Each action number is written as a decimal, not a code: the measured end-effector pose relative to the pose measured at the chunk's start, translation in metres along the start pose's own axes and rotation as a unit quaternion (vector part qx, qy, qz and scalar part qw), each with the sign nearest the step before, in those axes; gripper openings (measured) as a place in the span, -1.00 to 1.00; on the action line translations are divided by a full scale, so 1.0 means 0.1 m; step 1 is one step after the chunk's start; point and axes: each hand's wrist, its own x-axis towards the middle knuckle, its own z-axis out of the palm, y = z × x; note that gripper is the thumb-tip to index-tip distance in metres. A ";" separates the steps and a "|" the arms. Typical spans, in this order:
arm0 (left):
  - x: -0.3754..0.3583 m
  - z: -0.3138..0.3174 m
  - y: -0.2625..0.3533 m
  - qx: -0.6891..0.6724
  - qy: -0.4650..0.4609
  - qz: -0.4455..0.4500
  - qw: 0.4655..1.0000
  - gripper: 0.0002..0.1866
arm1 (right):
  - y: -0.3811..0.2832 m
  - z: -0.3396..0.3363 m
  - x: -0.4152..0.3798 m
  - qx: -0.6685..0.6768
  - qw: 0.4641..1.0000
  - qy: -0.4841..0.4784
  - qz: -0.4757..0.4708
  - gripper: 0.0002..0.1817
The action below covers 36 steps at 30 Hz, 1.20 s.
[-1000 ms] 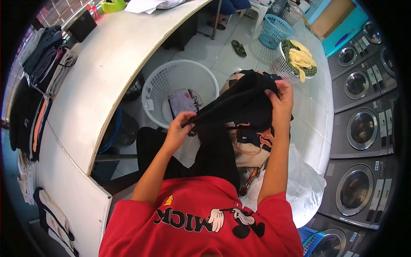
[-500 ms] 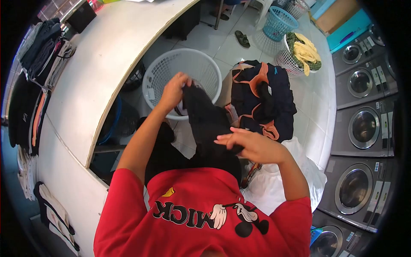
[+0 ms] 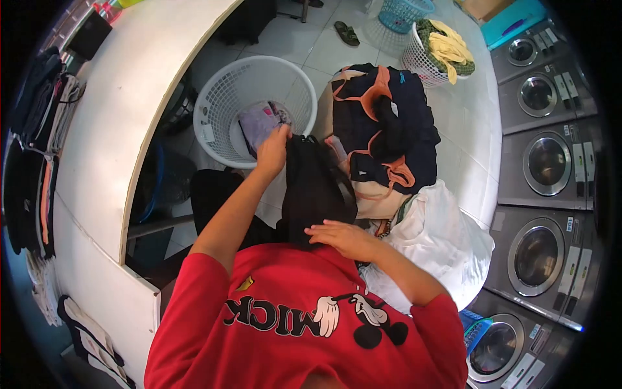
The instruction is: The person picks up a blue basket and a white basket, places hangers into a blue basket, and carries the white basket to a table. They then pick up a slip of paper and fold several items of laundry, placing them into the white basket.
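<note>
A black garment lies lengthwise over my lap; its exact kind cannot be made out. My left hand is closed on its far end, near the rim of a white laundry basket. Laid flat across the near part of the cloth is my right hand, open with fingers stretched out. Inside the basket rests a folded lilac garment. To the right sits a pile of dark navy clothes, with a black and orange strappy garment on top. A white heap of cloth lies beside my right forearm.
A white counter curves along my left, with hanging clothes beyond it. Front-loading machines line the right. Farther off are a basket with yellow cloth, a blue basket and a sandal.
My right hand has moved toward my body and flattened over the black garment. My left hand has drawn slightly nearer, still gripping the far end. The view has shifted, revealing the lilac garment.
</note>
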 end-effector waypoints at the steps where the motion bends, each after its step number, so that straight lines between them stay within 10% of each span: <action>1: -0.07 0.16 -0.14 -0.032 -0.028 -0.061 0.997 -0.88 | -0.02 0.06 -0.01 0.036 0.999 0.018 0.021 -0.57; 3: -0.13 0.18 -0.18 -0.059 -0.051 -0.123 0.989 -0.88 | -0.06 0.11 -0.01 0.048 0.997 0.046 0.035 -0.57; 5: -0.10 0.24 -0.11 -0.421 -0.143 -0.338 0.829 -0.87 | -0.16 0.10 0.02 0.021 0.995 0.073 0.069 -0.57; 8: 0.03 0.25 -0.11 -0.487 -0.219 -0.412 0.738 -0.86 | -0.23 0.12 0.08 -0.036 0.985 0.123 0.119 -0.57; 9: 0.03 0.36 -0.24 -0.486 -0.214 -0.408 0.743 -0.86 | -0.26 0.13 0.08 -0.027 0.977 0.141 0.159 -0.56; 11: 0.00 0.53 -0.49 -0.631 -0.138 -0.516 0.563 -0.79 | -0.28 0.16 0.09 -0.006 0.963 0.169 0.210 -0.57; 14: 0.02 0.28 -0.16 -0.620 -0.046 -0.586 0.520 -0.79 | -0.27 0.19 0.11 -0.118 0.959 0.171 0.194 -0.63; 18: -0.05 0.29 -0.04 -0.621 -0.130 -0.478 0.607 -0.73 | -0.26 0.20 0.12 -0.155 0.961 0.134 0.188 -0.70; 20: -0.14 0.27 0.12 -0.436 0.032 -0.456 0.775 -0.64 | -0.25 0.20 0.12 -0.138 0.963 0.137 0.185 -0.70; 23: -0.21 0.35 0.05 -0.337 0.006 -0.385 0.859 -0.65 | -0.23 0.19 0.11 -0.127 0.966 0.140 0.180 -0.71; 31: 0.06 0.36 -0.10 -0.483 -0.181 -0.389 0.764 -0.74 | -0.24 0.26 0.14 -0.184 0.957 0.160 0.159 -0.77; 36: 0.32 0.39 -0.11 -0.334 -0.044 -0.294 0.895 -0.86 | -0.28 0.27 0.13 -0.186 0.955 0.168 0.159 -0.77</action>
